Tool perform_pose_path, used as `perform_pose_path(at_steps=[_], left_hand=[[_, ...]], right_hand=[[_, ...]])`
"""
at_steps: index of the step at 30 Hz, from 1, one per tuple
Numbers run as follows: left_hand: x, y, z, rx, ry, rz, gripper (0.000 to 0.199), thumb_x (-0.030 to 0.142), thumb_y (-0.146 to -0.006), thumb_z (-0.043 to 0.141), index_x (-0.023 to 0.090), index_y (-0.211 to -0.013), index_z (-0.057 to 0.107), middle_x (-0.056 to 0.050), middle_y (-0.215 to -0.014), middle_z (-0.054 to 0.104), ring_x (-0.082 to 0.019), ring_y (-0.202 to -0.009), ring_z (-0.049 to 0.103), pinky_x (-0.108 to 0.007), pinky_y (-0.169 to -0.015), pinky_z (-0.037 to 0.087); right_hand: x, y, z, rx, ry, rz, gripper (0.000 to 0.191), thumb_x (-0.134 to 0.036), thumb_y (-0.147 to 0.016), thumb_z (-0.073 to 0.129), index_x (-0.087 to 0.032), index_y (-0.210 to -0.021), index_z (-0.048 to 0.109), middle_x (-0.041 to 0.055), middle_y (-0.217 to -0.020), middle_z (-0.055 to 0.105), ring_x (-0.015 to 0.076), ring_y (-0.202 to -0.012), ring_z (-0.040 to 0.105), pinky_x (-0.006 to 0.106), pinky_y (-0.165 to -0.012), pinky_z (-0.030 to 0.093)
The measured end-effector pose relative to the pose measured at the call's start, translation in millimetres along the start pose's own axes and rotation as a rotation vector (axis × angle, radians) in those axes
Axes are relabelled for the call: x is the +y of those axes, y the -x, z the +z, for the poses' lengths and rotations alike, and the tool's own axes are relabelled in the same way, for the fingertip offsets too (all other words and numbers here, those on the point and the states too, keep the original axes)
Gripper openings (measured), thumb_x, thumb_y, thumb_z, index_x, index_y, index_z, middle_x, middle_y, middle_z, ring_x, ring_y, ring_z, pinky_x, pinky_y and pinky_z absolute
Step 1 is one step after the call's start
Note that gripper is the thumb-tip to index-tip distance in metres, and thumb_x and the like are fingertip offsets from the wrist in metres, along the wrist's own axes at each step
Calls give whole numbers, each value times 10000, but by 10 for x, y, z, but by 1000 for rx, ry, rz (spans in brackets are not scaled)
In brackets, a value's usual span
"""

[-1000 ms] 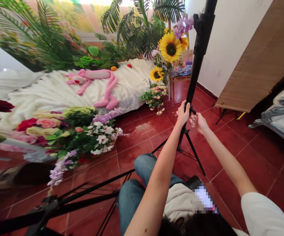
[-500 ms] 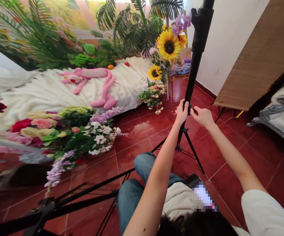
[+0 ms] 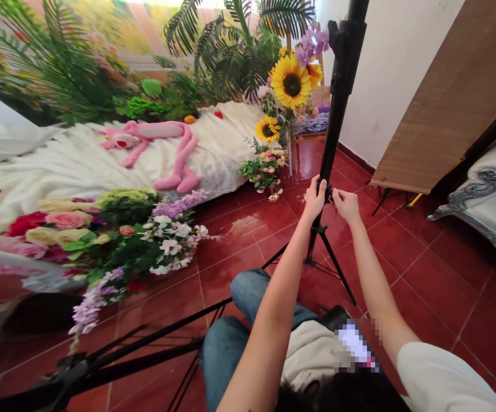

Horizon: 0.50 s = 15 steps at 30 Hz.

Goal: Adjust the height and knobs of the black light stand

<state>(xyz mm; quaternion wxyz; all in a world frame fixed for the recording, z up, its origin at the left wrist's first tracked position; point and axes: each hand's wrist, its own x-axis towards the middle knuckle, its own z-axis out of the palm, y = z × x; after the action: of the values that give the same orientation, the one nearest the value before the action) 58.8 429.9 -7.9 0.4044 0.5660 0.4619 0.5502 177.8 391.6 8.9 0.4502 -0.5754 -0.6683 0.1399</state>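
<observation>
The left hand [image 3: 315,200] is closed around the black metal pole of a tripod stand [image 3: 337,109], its fingers [image 3: 318,186] curled snugly on the smooth tube just below a chunky clamp. The right hand [image 3: 345,206] is just beside it, its fingertips [image 3: 336,195] drawn into a narrow pinch at a small black knob [image 3: 329,195] on the pole. They seem to meet the knob, but how firmly they have hold of it cannot be told. Below the hands, the stand's thin legs [image 3: 331,257] splay out on glossy dark red floor tiles [image 3: 239,269].

Left of the stand lies a dense mound of flowers [image 3: 123,246], with soft rose heads, waxy leaves and white blossoms. Farther left and beyond the flowers, a fluffy white cloth [image 3: 187,160] with ribbed folds carries a long pink plush toy [image 3: 157,140]. Tall sunflowers [image 3: 291,83] rise just left of the pole's upper end. Right of the stand are a flat woven brown panel [image 3: 457,109] and a padded white seat [image 3: 483,206] with a carved silver frame. Left of the stand's base, a second black stand [image 3: 131,340] lies low across the tiles, its long tubes thin and straight.
</observation>
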Motion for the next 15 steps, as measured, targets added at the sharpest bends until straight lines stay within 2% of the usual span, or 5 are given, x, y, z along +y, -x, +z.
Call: perform_pose_path(at_steps=[4, 8, 11, 15], left_hand=[[-47, -9, 2, -30, 8, 35, 466, 577, -949, 450, 271, -1281, 567, -11, -956, 683, -141, -930, 644, -288, -909, 501], [-105, -28, 12, -39, 23, 61, 462, 575, -954, 438, 264, -1273, 566, -15, -939, 675, -142, -916, 641, -281, -882, 508], [-139, -46, 20, -38, 48, 75, 476, 594, -940, 453, 258, -1255, 574, -18, -894, 665, -140, -879, 640, -275, -853, 514], [-166, -98, 1, -57, 98, 93, 537, 650, -897, 481, 241, -1231, 580, -14, -836, 641, -121, -784, 628, -250, -777, 518]], right_hand=[[44, -10, 5, -125, -290, 135, 585, -706, -872, 430, -205, -584, 520, 2, -407, 531, 109, -323, 423, 245, -401, 323], [110, -75, -33, -275, -451, 201, 631, -788, -791, 493, -192, -589, 544, 23, -405, 563, 86, -267, 381, 226, -318, 263], [138, -96, -40, -305, -498, 194, 643, -799, -769, 522, -182, -592, 559, 29, -410, 575, 80, -267, 404, 211, -308, 274], [157, -110, 16, -266, -570, 195, 645, -812, -748, 549, -183, -604, 558, 20, -413, 575, 82, -266, 418, 210, -299, 276]])
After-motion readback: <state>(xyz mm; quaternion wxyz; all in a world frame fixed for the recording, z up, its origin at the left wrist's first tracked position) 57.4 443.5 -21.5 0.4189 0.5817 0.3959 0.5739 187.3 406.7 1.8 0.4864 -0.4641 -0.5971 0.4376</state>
